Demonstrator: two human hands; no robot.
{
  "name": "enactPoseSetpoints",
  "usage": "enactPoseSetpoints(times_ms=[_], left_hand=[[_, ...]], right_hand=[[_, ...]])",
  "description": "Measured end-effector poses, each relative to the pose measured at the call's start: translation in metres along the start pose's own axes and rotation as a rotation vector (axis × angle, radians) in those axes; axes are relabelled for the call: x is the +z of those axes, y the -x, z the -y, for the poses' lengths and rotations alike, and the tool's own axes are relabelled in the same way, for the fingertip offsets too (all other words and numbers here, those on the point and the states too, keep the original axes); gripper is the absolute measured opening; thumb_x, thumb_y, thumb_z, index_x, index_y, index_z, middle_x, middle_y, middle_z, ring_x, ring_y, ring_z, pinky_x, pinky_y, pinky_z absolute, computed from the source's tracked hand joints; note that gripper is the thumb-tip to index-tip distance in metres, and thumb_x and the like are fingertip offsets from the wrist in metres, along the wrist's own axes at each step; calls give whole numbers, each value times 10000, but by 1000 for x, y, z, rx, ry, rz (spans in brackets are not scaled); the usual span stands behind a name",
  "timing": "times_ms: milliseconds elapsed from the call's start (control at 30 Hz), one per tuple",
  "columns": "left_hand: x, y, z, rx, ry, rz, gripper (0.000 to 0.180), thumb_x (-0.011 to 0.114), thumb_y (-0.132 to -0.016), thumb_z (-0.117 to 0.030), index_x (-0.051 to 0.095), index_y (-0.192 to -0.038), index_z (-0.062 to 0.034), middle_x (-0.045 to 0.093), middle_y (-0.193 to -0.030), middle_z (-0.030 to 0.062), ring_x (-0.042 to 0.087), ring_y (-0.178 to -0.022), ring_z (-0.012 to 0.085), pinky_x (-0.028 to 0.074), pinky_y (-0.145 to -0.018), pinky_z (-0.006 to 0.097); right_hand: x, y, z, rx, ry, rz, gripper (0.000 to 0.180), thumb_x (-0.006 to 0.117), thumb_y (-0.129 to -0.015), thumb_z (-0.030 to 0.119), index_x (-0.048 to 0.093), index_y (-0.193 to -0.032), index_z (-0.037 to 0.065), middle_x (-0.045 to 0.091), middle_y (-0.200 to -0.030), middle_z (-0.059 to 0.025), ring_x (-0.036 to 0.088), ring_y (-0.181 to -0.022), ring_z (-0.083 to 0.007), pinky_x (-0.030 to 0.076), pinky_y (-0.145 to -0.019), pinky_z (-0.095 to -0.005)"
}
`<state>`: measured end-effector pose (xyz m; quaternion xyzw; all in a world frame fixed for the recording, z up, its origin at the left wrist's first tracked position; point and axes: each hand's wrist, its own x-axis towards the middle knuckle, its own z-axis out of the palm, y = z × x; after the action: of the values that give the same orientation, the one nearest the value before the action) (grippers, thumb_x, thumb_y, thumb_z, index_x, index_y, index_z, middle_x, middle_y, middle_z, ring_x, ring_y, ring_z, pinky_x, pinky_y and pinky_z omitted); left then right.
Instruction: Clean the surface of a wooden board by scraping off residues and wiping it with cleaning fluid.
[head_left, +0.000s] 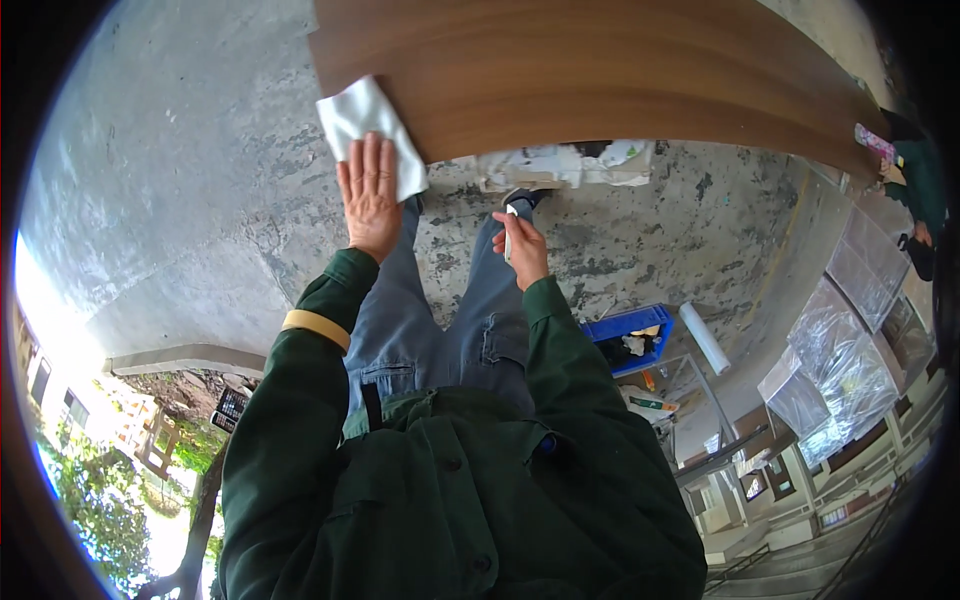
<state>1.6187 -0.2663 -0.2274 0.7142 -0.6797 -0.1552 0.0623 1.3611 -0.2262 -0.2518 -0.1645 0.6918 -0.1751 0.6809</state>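
My left hand [370,208] is spread flat, palm down, its fingers straight and side by side on a white cloth [360,112]; I press on the cloth rather than grip it. The cloth lies at the near left corner of a long brown wooden panel [600,70], across its left edge; how much of it rests on the wood I can't tell from here.

My right hand [527,252] is held in front of my right leg, apart from the panel, fingers curled closed around a slim white object [511,236]. It is too small in view for me to say what it is.

Just by the panel's near edge sits a pale, ragged-looking bundle [565,168] on the blotchy grey floor [660,235]. To my right stands a blue crate [598,330] with things inside, and just beside it lies a pale roll [705,338]. Further right are boxes wrapped in clear film [835,365]. Near the panel's right end is another person in a dark green sleeve [926,185], with a pink patterned thing [874,144] close by.
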Motion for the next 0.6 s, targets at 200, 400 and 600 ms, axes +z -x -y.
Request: enactPoseSetpoints(times_ms=[200, 400, 600], left_hand=[[55, -35, -134, 184, -4, 150, 787, 519, -726, 36, 353, -1480, -114, 260, -1568, 71, 219, -1456, 286, 156, -1175, 487], [110, -143, -351, 464, 53, 72, 701, 469, -845, -137, 276, -1519, -123, 231, -1587, 44, 175, -1472, 226, 122, -1200, 414], [123, -179, -428, 515, 31, 66, 651, 419, -916, -155, 218, -1535, -144, 136, -1618, 22, 130, -1486, 182, 55, -1216, 391]], right_hand=[[-116, 1, 3, 22, -187, 18, 318, 570, -977, 309, 667, -1144, 57, 588, -712, -26, 549, -593, -80, 436, -522, -229], [-275, 24, 16, 74, -125, -150, 286, 612, -945, 327, 677, -1085, 86, 499, -633, 29, 454, -488, -67, 362, -439, -208], [-369, 42, 6, 16, -104, -358, 278, 570, -981, 300, 646, -1143, 88, 458, -755, 85, 352, -578, -15, 273, -467, -209]])
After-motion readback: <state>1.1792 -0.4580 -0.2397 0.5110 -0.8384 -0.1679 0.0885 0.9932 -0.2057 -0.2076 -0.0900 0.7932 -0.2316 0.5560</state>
